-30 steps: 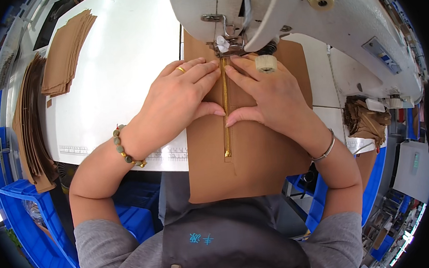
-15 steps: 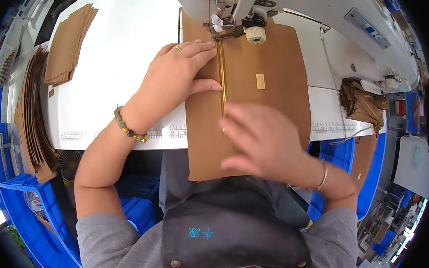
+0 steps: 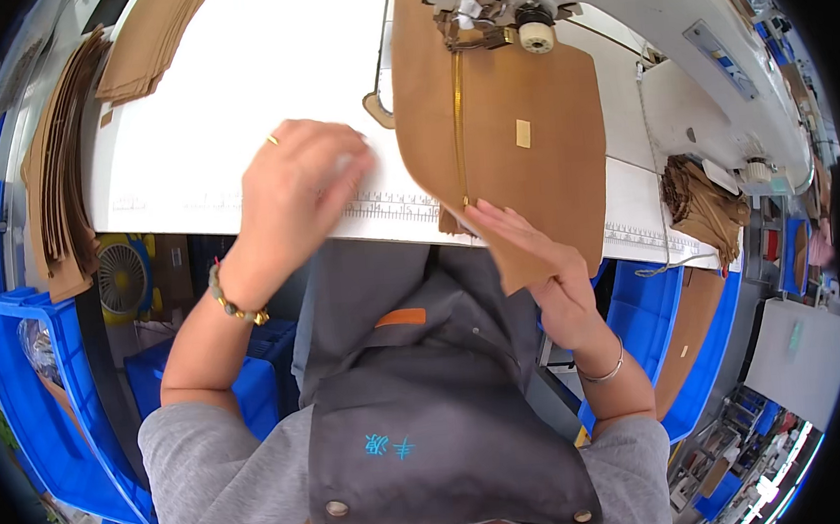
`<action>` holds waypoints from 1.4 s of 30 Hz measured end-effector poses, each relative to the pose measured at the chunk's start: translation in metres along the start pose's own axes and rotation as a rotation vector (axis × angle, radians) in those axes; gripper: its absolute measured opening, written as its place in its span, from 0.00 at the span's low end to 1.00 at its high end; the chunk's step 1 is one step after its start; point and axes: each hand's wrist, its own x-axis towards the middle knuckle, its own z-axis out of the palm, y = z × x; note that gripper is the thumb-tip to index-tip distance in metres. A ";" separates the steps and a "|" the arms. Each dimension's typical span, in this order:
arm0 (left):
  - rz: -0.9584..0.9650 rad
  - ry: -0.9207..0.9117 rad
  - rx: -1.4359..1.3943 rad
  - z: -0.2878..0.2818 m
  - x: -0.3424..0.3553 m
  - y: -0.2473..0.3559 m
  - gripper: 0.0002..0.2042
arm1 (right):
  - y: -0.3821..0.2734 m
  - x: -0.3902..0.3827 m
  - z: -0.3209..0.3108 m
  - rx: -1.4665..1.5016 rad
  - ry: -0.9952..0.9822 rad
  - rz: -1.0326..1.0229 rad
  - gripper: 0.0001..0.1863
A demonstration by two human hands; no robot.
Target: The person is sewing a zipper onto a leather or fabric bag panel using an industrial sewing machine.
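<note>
A brown leather-like panel [image 3: 565, 174] lies under the head of a sewing machine [image 3: 606, 1]. A gold zipper [image 3: 459, 123] runs down it from the presser foot area, and a small pale rectangle [image 3: 523, 134] sits to the right. My right hand [image 3: 553, 277] grips the panel's near edge, where the lower left corner is lifted and folded over; its thumb is hidden. My left hand [image 3: 298, 193] is off the panel, above the white table to its left. Its fingers are loosely bent, thumb apart, with nothing visible in them, slightly blurred.
Stacks of brown pieces [image 3: 147, 47] lie at the table's far left, with more hanging over the left edge [image 3: 64, 180]. A brown bundle [image 3: 703, 198] rests at the right. Blue bins [image 3: 51, 414] stand below the table, near a yellow fan [image 3: 124, 278].
My left hand has left the panel and moved left and nearer. My right hand has taken the panel's near edge, and its lower left corner is now lifted and folded.
</note>
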 end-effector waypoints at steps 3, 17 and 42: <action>0.189 0.008 -0.120 0.007 -0.016 0.017 0.11 | 0.000 0.002 0.003 0.069 0.015 -0.001 0.26; 0.318 -0.063 0.007 0.027 -0.025 0.043 0.13 | -0.008 -0.001 0.000 -0.237 -0.106 0.009 0.27; 0.369 -0.102 0.294 0.037 -0.028 0.073 0.07 | 0.078 -0.035 -0.072 -0.134 0.204 0.567 0.23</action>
